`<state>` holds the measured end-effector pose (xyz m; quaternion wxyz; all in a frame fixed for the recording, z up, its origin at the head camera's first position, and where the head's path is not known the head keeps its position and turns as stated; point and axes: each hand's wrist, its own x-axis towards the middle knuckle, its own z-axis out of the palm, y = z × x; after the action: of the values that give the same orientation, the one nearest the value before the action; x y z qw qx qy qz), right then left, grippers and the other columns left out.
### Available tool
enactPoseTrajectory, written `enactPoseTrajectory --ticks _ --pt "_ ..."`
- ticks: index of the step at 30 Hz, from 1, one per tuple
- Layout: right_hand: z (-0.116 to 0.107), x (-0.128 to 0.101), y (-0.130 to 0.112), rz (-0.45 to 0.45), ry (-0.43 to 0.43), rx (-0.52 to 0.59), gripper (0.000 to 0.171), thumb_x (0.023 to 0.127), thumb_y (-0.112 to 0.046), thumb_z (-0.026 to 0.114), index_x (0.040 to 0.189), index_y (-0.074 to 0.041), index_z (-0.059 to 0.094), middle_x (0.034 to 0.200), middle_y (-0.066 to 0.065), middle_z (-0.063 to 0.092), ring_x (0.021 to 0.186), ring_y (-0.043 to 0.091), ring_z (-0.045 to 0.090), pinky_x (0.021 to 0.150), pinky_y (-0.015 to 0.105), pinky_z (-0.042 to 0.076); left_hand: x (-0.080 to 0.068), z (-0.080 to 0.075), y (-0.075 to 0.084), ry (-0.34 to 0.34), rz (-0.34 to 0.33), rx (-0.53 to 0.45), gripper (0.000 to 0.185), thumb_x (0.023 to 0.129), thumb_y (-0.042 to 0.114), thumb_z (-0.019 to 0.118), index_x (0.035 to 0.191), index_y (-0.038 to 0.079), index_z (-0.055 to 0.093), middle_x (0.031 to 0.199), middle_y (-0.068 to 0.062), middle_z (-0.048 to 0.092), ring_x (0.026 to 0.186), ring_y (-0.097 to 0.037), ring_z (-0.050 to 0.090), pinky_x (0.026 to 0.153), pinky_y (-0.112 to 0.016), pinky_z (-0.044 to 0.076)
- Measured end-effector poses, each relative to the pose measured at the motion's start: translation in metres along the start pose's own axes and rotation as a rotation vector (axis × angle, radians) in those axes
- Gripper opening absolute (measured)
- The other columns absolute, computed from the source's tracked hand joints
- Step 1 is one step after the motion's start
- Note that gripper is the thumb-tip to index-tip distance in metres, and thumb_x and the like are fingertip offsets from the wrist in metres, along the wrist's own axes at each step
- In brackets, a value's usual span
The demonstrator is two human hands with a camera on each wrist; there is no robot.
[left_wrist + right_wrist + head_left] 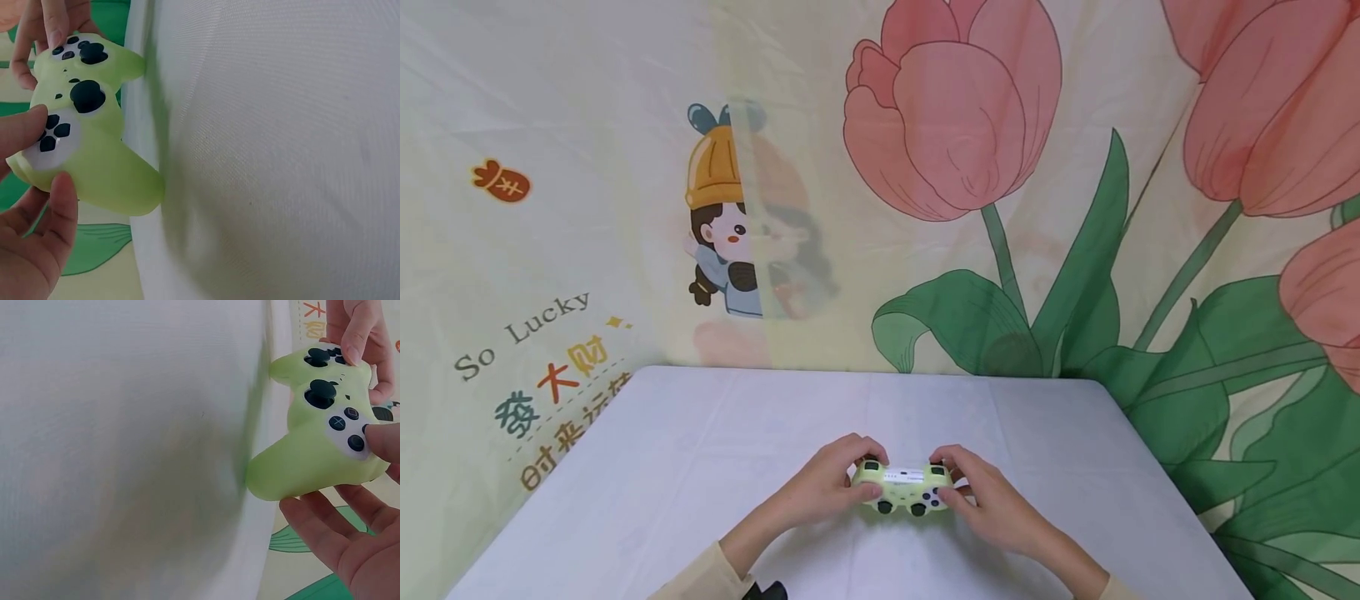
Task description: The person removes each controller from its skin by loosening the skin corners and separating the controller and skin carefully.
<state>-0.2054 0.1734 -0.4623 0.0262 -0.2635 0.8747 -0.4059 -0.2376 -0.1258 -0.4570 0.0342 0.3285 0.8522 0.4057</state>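
A pale green game controller (898,492) with black thumbsticks and buttons is held between both hands, low over the white table; its grips point toward the person. My left hand (833,481) pinches its left end, thumb on the direction pad (55,132) and fingers at the back and underside. At the other end my right hand (988,500) holds it, with the thumb on the round face buttons (345,428). In both wrist views the grip tips are right at the white cloth, with a shadow beside them.
The table (760,433) has a white cloth with faint creases. Behind it hangs a curtain (805,67) printed with pink tulips, green leaves, a cartoon figure and lettering. A small black object (769,592) shows by the left sleeve (703,577).
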Motion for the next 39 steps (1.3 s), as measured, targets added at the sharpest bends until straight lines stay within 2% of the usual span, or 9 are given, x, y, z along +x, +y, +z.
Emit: enactPoseTrajectory --ticks 6,10,15,19,22,25,28,33,39 --pt "-0.001 -0.002 -0.001 -0.048 -0.012 -0.007 0.034 0.104 -0.012 0.069 0.134 -0.018 0.056 0.12 -0.01 0.063 0.108 0.016 0.064 0.09 0.03 0.06 0.0 -0.002 0.0 -0.011 0.006 0.024 0.029 0.092 0.026 0.085 0.113 0.032 0.065 0.107 0.011 0.062 0.095 -0.01 0.055 0.067 -0.025 0.052" --pt "-0.002 -0.002 -0.001 -0.044 -0.038 -0.008 0.035 0.103 -0.013 0.07 0.135 -0.017 0.056 0.121 -0.009 0.064 0.11 0.016 0.064 0.091 0.03 0.06 -0.002 -0.002 0.0 -0.03 0.022 0.067 0.03 0.091 0.026 0.086 0.11 0.032 0.064 0.103 0.012 0.06 0.093 -0.009 0.055 0.066 -0.024 0.052" --pt "-0.006 -0.002 -0.001 -0.02 -0.063 -0.011 0.045 0.1 -0.016 0.075 0.139 -0.021 0.055 0.129 -0.005 0.064 0.113 0.016 0.064 0.094 0.034 0.059 -0.002 -0.002 0.002 -0.054 0.07 0.148 0.03 0.09 0.025 0.085 0.109 0.032 0.062 0.101 0.014 0.059 0.089 -0.007 0.056 0.068 -0.022 0.051" --pt "-0.008 -0.001 -0.002 -0.063 -0.076 0.007 0.05 0.099 -0.015 0.077 0.143 -0.022 0.055 0.136 -0.001 0.062 0.116 0.016 0.063 0.096 0.041 0.059 -0.002 -0.003 0.004 -0.061 0.076 0.184 0.032 0.089 0.025 0.087 0.108 0.033 0.062 0.099 0.016 0.059 0.087 -0.007 0.056 0.069 -0.022 0.051" --pt "-0.009 0.002 -0.001 -0.097 -0.1 0.026 0.049 0.099 -0.017 0.077 0.142 -0.027 0.056 0.138 -0.005 0.062 0.118 0.016 0.063 0.097 0.04 0.059 -0.002 -0.003 0.004 -0.069 0.071 0.196 0.033 0.087 0.026 0.088 0.107 0.034 0.063 0.098 0.017 0.059 0.086 -0.006 0.056 0.068 -0.022 0.05" --pt "-0.009 0.006 0.001 -0.135 -0.131 0.038 0.048 0.1 -0.017 0.076 0.141 -0.03 0.057 0.138 -0.007 0.062 0.119 0.016 0.063 0.098 0.039 0.057 -0.002 -0.002 0.003 -0.077 0.07 0.197 0.034 0.086 0.026 0.089 0.106 0.034 0.063 0.099 0.017 0.059 0.087 -0.005 0.056 0.068 -0.022 0.05" --pt "-0.01 0.01 0.002 -0.169 -0.167 0.052 0.047 0.099 -0.015 0.075 0.142 -0.027 0.059 0.138 -0.001 0.065 0.118 0.015 0.063 0.1 0.038 0.056 -0.003 -0.003 0.003 -0.079 0.072 0.197 0.034 0.086 0.026 0.089 0.106 0.034 0.063 0.099 0.018 0.06 0.087 -0.004 0.056 0.069 -0.022 0.05" --pt "-0.012 0.018 0.0 -0.137 -0.24 0.112 0.043 0.101 -0.013 0.07 0.143 -0.018 0.063 0.134 -0.001 0.069 0.114 0.012 0.062 0.102 0.036 0.053 -0.003 -0.004 0.003 -0.079 0.066 0.181 0.033 0.086 0.026 0.089 0.106 0.034 0.064 0.098 0.018 0.06 0.088 -0.003 0.056 0.069 -0.021 0.051" --pt "-0.016 0.024 0.002 -0.118 -0.339 0.157 0.04 0.103 -0.014 0.064 0.143 -0.02 0.063 0.134 -0.007 0.069 0.114 0.013 0.061 0.1 0.032 0.05 -0.002 -0.004 0.003 -0.08 0.063 0.194 0.033 0.085 0.028 0.09 0.105 0.034 0.064 0.096 0.019 0.059 0.088 -0.002 0.056 0.069 -0.021 0.05"
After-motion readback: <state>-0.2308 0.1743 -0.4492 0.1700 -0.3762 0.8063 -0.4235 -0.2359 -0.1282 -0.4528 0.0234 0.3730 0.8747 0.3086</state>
